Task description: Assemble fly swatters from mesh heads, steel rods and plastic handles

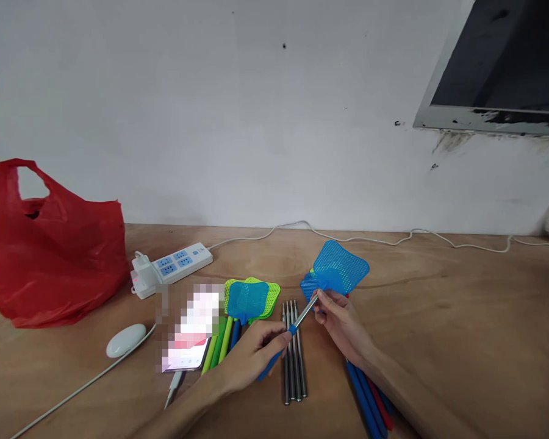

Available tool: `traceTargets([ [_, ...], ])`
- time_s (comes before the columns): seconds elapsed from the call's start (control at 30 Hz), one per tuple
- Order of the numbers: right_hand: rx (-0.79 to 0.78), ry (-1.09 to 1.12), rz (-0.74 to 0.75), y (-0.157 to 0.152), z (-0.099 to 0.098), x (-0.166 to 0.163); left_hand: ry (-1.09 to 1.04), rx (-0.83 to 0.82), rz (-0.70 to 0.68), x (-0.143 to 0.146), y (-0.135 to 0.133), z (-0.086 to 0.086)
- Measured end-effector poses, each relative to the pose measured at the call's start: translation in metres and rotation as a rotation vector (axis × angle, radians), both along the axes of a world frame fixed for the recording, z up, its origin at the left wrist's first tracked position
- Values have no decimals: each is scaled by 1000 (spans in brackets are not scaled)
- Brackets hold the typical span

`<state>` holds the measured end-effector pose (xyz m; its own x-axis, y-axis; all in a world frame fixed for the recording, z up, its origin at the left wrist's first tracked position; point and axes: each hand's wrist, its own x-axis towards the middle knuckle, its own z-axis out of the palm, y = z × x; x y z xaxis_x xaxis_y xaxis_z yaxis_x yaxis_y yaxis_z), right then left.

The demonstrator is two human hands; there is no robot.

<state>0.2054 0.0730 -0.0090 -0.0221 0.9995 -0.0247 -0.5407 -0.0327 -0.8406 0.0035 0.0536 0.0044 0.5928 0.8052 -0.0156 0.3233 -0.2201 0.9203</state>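
Note:
My left hand [251, 356] is closed round the blue handle of a metal rod [302, 318] that slants up to the right. My right hand [341, 320] pinches the rod's upper tip where it meets a blue mesh swatter head [341, 268]. Several loose metal rods [293, 353] lie side by side on the wooden table [462, 317] between my hands. Finished swatters with blue and yellow-green heads [251, 299] and green handles lie left of my left hand. Blue and red handles [370, 402] lie under my right forearm.
A red plastic bag [50, 250] stands at the left. A white power strip [171, 267] with its cable lies near the wall. A white charger puck [125, 339] and a phone [187, 353] sit at front left. A dark window frame [498, 67] is on the wall, upper right.

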Motion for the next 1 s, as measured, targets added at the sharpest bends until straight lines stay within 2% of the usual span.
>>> traceTargets([
  [0.23,31,-39,28,-8,0,-8,-96,-103,-15,2,0,-4],
  [0.43,88,-35,-115,-10,1,-12,-114,-134,-36,3,1,1],
  [0.67,120,-4,-300,14,3,15,-88,-158,-63,-2,-1,-4],
  [1.0,107,-14,-253,14,2,17,-74,-164,-69,-3,1,-4],
])
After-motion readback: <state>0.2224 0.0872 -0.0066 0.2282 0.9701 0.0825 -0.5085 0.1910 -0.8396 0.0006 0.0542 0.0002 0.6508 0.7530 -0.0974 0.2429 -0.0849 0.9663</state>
